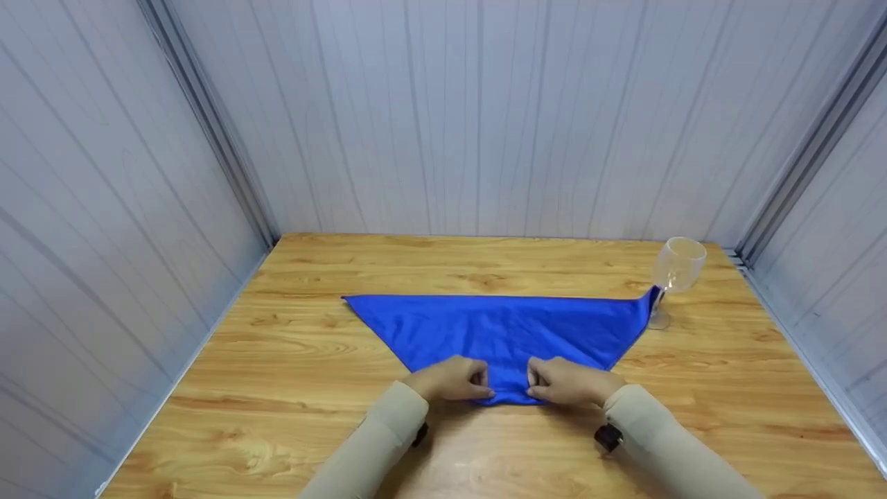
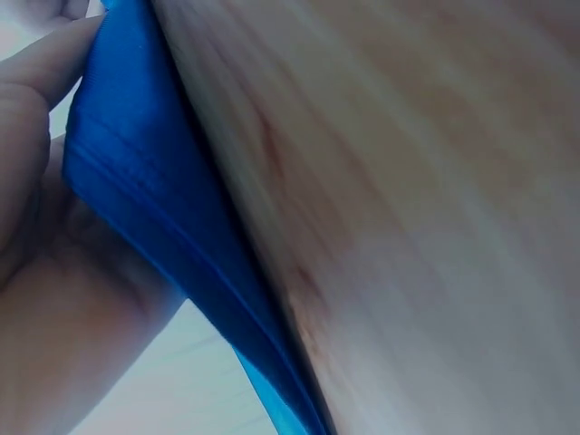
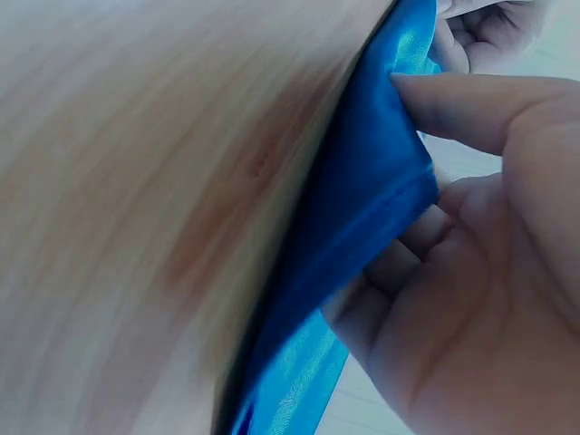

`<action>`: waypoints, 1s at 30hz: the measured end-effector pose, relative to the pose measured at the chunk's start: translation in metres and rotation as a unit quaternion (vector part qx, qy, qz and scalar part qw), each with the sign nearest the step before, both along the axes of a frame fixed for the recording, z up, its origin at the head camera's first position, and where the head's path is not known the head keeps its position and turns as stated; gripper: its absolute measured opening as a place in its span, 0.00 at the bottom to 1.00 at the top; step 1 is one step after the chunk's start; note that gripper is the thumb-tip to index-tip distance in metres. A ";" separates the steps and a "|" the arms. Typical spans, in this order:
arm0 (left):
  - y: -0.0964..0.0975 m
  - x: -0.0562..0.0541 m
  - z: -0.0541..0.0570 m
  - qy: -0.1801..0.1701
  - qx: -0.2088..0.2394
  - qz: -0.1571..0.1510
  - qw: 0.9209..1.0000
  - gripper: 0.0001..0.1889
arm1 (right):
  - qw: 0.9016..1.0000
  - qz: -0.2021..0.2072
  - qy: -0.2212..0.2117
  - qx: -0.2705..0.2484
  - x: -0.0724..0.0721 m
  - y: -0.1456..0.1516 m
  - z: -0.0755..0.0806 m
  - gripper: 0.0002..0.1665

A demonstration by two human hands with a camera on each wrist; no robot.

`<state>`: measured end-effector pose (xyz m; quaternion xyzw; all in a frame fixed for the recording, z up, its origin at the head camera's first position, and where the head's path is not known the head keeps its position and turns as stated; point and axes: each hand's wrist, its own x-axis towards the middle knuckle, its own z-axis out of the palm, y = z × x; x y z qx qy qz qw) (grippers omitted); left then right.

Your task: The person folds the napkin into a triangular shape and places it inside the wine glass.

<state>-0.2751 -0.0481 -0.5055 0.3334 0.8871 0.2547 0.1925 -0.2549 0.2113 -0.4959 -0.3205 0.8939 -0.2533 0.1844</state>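
Observation:
A shiny blue cloth [image 1: 485,322] lies on the wooden table, its long straight edge at the back and its narrow folded edge at the front. At that near edge my left hand [image 1: 454,378] pinches the cloth between thumb and curled fingers. My right hand [image 1: 572,380] pinches the same edge a short way to the right. Both wrist views show the folded blue fabric [image 2: 145,136] between thumb and fingers, lifted slightly along the hem. The cloth's back right corner rises against the stem of a clear wine glass [image 1: 680,265], which stands upright.
The wooden table [image 1: 298,360] carries the cloth and the glass. The glass stands near the back right corner. Pale panelled walls [image 1: 443,118] enclose the table at the back, left and right. A dark wrist device [image 1: 608,436] sits under the right sleeve.

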 end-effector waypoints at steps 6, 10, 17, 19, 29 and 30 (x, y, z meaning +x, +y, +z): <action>0.000 -0.001 0.000 0.007 0.020 -0.013 1.000 0.08 | 0.999 -0.001 0.033 0.006 -0.003 0.000 -0.003 0.11; 0.001 -0.002 0.000 0.020 0.024 -0.033 0.999 0.04 | 1.000 -0.003 0.030 0.004 -0.002 0.001 -0.003 0.11; 0.000 -0.004 -0.001 0.041 0.030 -0.069 0.996 0.07 | 1.000 -0.012 -0.002 0.000 -0.003 0.003 -0.003 0.11; 0.000 -0.004 -0.001 0.052 0.042 -0.078 0.995 0.08 | 1.000 -0.014 -0.025 0.001 -0.004 0.004 -0.002 0.11; -0.005 0.007 0.001 0.135 0.064 -0.090 0.985 0.08 | 0.997 -0.020 -0.072 0.010 -0.009 0.006 0.000 0.04; -0.005 0.008 0.001 0.143 0.057 -0.091 0.984 0.07 | 0.997 -0.020 -0.074 0.008 -0.009 0.006 0.000 0.04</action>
